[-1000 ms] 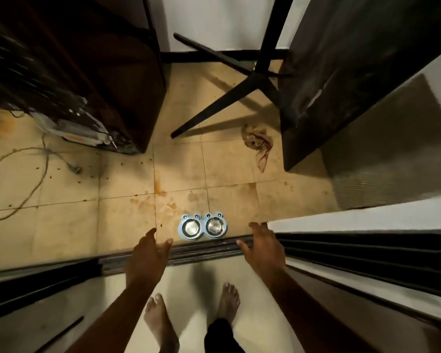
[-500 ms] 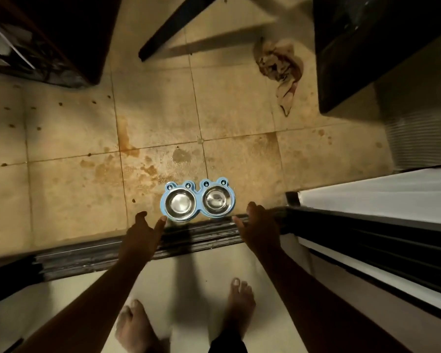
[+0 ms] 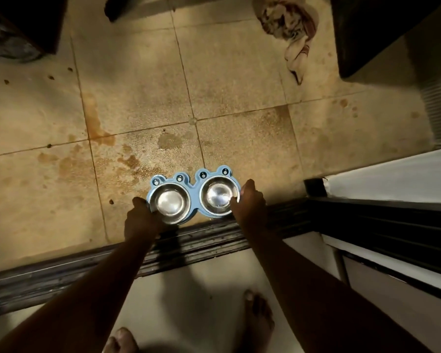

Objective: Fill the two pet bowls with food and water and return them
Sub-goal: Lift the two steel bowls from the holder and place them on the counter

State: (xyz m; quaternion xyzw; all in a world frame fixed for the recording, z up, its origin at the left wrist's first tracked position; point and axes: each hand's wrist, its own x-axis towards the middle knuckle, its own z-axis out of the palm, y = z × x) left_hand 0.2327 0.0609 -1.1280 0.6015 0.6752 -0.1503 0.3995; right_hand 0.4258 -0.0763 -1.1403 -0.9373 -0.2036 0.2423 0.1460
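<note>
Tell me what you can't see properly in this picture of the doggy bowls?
Head view, the only one:
- Fingertips of the left hand and right hand: hidden under the ends of the blue bowl holder.
- Bowl bottoms: glare on the left bowl and right bowl hides any thin film of water.
- Crumpled cloth: cut off by the top edge.
- Dark furniture: too dark and cut off to identify.

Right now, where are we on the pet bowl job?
Done: nothing filled yet; both steel bowls look empty and sit in the blue holder on the stained tile floor by the door track. In hand: the left hand grips the holder's left end, the right hand its right end. Left: lifting, adding food and water, returning them.
</note>
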